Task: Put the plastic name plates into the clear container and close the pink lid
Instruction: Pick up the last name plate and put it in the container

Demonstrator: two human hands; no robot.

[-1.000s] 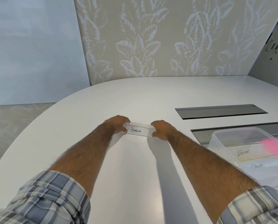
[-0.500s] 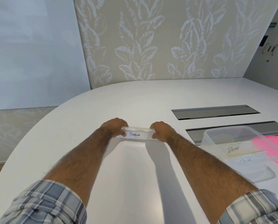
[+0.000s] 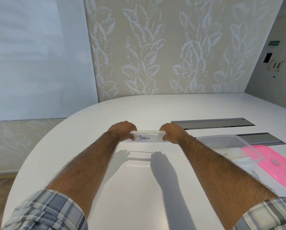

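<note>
A clear plastic name plate (image 3: 147,137) marked "PENGUIN" hangs in the air above the white table, its shadow lying on the surface below. My left hand (image 3: 124,130) pinches its left end and my right hand (image 3: 171,131) pinches its right end. To the right stands the clear container (image 3: 228,140), open, with a plate marked "BEAR" inside; my right forearm hides part of it. The pink lid (image 3: 278,165) lies flat on the table just right of the container.
Two dark recessed panels (image 3: 212,123) sit in the white table (image 3: 139,188) behind the container. The table's rounded edge curves along the left, with floor beyond. A leaf-patterned wall rises behind the table.
Both hands have lifted the PENGUIN plate off the table and tilted it upright; a shadow now shows beneath it. The view has shifted, bringing more of the pink lid into sight.
</note>
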